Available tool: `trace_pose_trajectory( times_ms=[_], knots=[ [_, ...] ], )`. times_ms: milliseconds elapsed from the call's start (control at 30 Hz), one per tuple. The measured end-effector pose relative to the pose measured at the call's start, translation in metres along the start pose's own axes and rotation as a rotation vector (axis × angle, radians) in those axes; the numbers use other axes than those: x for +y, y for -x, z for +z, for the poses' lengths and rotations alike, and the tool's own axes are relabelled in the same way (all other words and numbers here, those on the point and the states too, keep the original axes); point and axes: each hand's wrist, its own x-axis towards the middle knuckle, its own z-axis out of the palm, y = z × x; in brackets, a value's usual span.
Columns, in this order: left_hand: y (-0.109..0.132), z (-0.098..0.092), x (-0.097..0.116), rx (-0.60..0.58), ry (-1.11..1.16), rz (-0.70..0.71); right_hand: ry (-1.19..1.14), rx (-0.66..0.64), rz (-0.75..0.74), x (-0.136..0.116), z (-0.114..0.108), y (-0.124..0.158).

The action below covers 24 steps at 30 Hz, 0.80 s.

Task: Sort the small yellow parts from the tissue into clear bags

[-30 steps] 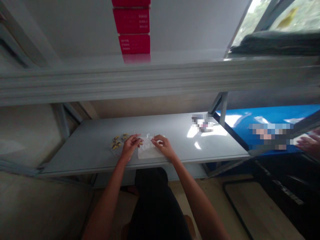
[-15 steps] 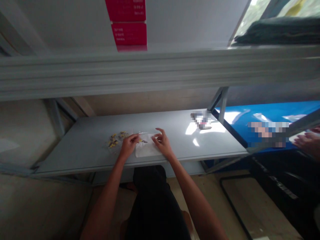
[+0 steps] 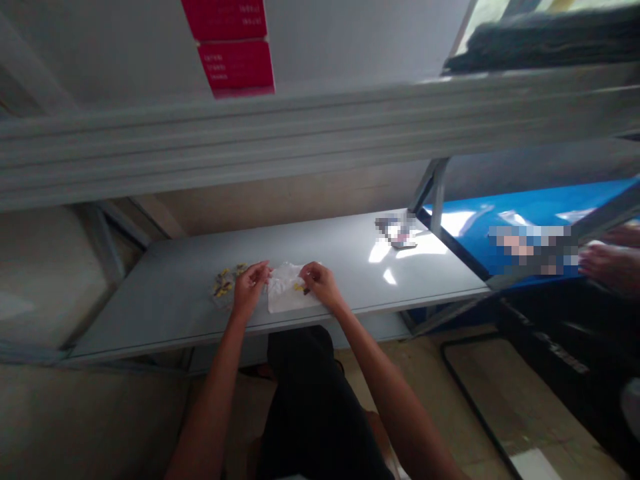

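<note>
Left hand (image 3: 250, 287): by bag (image 3: 287, 303), grip unclear
Right hand (image 3: 321, 285): curled at piece (image 3: 299, 287), grip unclear
Piece: seemingly being positioned; wants steadying next

Parts (image 3: 223, 287) lie on the table (image 3: 160, 307), left of the sheet (image 3: 286, 302).

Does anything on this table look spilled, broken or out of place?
Nothing stands out as spilled or broken. Yellow-and-dark pieces lie bunched beside the left hand, and the white plastic looks wrinkled; the table's pixelated item can't be judged.
</note>
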Motion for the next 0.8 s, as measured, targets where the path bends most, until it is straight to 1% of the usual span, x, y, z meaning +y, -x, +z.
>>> trace_pose_trajectory(
  times_ms=[67,167,267,367,467,567,633,667,733,800],
  knots=[
    [0.007,0.002,-0.004,0.025,0.018,-0.018,-0.071,-0.005,0.041,0.001,0.001,0.0],
    [0.018,0.007,-0.008,-0.008,-0.016,-0.044,-0.14,-0.008,0.079,0.001,0.002,0.0],
    [0.026,0.013,-0.007,-0.057,-0.06,-0.049,-0.171,0.0,0.078,0.0,0.001,0.0],
    [0.029,0.019,-0.005,-0.055,-0.109,-0.032,-0.178,0.029,0.068,-0.002,0.001,-0.001],
    [0.032,0.023,-0.002,-0.036,-0.225,0.037,-0.183,0.085,0.064,-0.005,0.004,-0.003],
    [0.039,0.028,0.0,-0.086,-0.394,0.186,-0.163,0.224,0.054,-0.008,0.002,-0.003],
    [0.046,0.032,0.003,-0.13,-0.499,0.289,-0.087,0.346,0.056,-0.01,-0.007,0.001],
    [0.049,0.033,0.004,-0.149,-0.544,0.332,-0.028,0.404,0.062,-0.011,-0.016,0.004],
    [0.052,0.035,0.007,-0.183,-0.612,0.393,0.127,0.466,0.086,-0.013,-0.038,0.013],
    [0.052,0.034,0.01,-0.193,-0.648,0.419,0.277,0.534,0.107,-0.014,-0.064,0.023]
  ],
)
